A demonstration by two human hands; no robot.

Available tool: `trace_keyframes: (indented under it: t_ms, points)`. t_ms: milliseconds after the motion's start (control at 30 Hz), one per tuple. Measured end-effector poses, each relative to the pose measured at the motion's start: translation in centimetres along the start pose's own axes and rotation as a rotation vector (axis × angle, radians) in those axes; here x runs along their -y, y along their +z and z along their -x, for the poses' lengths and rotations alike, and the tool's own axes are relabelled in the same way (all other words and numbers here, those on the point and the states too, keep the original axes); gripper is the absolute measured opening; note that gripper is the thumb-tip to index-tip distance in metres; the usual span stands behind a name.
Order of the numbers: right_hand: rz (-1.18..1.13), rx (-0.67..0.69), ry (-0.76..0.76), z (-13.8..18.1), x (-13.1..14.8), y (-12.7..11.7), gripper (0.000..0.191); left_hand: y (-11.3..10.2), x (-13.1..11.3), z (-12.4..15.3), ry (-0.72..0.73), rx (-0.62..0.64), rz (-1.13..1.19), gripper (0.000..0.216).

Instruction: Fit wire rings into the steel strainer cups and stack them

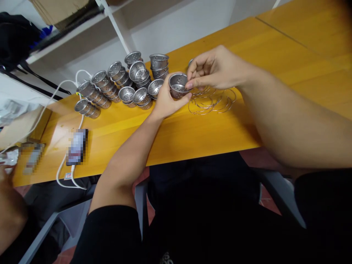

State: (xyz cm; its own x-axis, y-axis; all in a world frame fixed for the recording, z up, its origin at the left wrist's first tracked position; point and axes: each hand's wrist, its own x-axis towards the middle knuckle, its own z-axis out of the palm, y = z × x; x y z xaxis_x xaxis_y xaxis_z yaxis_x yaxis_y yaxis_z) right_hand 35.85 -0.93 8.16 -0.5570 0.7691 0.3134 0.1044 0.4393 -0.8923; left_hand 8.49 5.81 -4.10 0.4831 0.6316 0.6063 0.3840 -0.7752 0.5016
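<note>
A perforated metal cup (178,83) is gripped in my left hand (165,102), tilted so that its holed inside faces me. My right hand (207,71) is at the cup's right rim, thumb and fingertips pinched together. Whatever lies between those fingertips is too small to make out. Under and beside my right hand, several thin wire rings (203,107) lie in a loose, overlapping heap on the table. Just left of my left hand stand more perforated cups (141,96), many of them stacked. Part of another metal object shows behind my right fingers.
The yellow wooden table (178,135) meets a wall with a shelf. A phone (77,146) with a white cable (62,165) lies to the left. Another person's arm (11,212) reaches in at the far left, near a small blurred object (34,158). Chair arms flank me.
</note>
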Motion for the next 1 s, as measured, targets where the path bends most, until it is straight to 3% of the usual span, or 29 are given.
trace_keyframes:
  t_ms: [200,367,600,867,1000]
  points:
    - [-0.006,-0.027,-0.056,-0.6,-1.4,0.3,0.068,0.3,0.8,0.0,-0.025,-0.015,-0.011,0.102]
    - [0.017,-0.044,-0.056,-0.6,-1.6,0.6,0.08,0.4,1.7,-0.1,-0.004,-0.025,-0.004,0.098]
    - [0.045,-0.07,-0.04,-0.6,-1.3,0.7,0.066,0.7,2.7,-0.4,0.035,-0.024,-0.001,0.106]
    - [-0.003,-0.051,-0.007,-0.4,-0.4,1.2,0.074,0.0,-0.5,0.0,-0.078,-0.035,0.01,0.103]
    - [0.105,-0.188,-0.065,-0.1,0.8,1.5,0.071,-0.1,-1.7,-0.3,-0.117,-0.053,0.007,0.107]
